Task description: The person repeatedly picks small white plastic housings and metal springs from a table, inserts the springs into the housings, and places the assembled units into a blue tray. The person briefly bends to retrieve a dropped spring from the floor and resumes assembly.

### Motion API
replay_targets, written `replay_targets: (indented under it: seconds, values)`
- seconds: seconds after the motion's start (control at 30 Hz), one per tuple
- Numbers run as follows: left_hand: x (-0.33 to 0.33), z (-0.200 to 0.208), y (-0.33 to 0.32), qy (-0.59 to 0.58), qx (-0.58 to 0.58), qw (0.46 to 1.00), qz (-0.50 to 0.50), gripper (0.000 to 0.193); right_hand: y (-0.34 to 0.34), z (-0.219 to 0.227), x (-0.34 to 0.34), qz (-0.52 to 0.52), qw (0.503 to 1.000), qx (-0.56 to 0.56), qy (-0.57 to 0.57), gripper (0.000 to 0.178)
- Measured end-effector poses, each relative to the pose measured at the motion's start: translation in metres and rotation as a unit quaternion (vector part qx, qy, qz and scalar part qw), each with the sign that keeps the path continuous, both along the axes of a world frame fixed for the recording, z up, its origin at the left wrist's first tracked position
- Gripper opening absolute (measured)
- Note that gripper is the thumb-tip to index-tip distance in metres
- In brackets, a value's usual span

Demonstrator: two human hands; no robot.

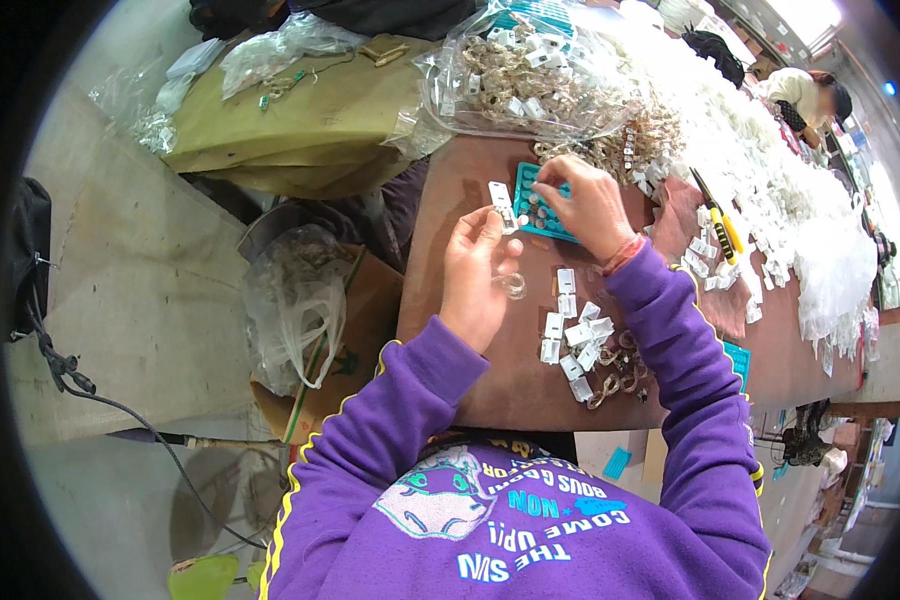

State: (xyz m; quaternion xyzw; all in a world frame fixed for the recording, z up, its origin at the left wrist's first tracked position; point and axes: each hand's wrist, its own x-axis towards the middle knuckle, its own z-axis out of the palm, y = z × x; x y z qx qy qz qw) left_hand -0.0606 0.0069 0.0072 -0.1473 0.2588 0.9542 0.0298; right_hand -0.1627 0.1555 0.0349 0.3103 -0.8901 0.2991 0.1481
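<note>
Head view: I see right hand point(594, 208) masking part of gridded teal tray point(527, 176); can't tell whether its bunched fingertips hold anything. White pile point(732, 135) bleached by glare. Left hand point(476, 268) pinches flat, smooth white plastic piece point(501, 196), which juts beyond thumb and fingertips, just left of tray.

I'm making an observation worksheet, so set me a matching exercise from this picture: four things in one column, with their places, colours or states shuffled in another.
Column one:
1. Left hand
2. Right hand
3. Pointed hand tool
4. Carrier bag

Column two:
A. fingers over the teal tray
B. at the cardboard box, left of the table
C. holding a white plastic piece
D. yellow and black handles

Pairs: 1-C, 2-A, 3-D, 4-B.
</note>
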Motion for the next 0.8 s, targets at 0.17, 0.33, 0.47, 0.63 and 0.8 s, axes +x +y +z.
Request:
replay_targets:
  seconds: [0.17, 0.33, 0.47, 0.63, 0.8]
  values:
    - [0.001, 0.000, 0.001, 0.010, 0.000, 0.999, -0.033, 0.017, 0.010, 0.017, 0.016, 0.015, 0.928, -0.219, -0.299, 0.011]
    - [0.001, -0.001, 0.002, 0.051, 0.001, 0.996, -0.067, 0.016, 0.015, 0.035, 0.042, 0.076, 0.873, -0.272, -0.397, 0.015]
    - [0.000, -0.002, 0.004, 0.063, -0.022, 0.996, -0.066, 0.016, 0.005, 0.041, 0.052, 0.050, 0.971, -0.174, -0.159, 0.019]
    - [0.002, 0.001, 0.007, 0.101, -0.064, 0.991, -0.059, 0.015, -0.002, 0.045, 0.059, 0.031, 0.987, -0.146, -0.066, 0.019]
    - [0.002, 0.002, 0.006, 0.102, -0.067, 0.990, -0.076, 0.015, 0.000, 0.045, 0.062, 0.034, 0.982, -0.163, -0.090, 0.020]
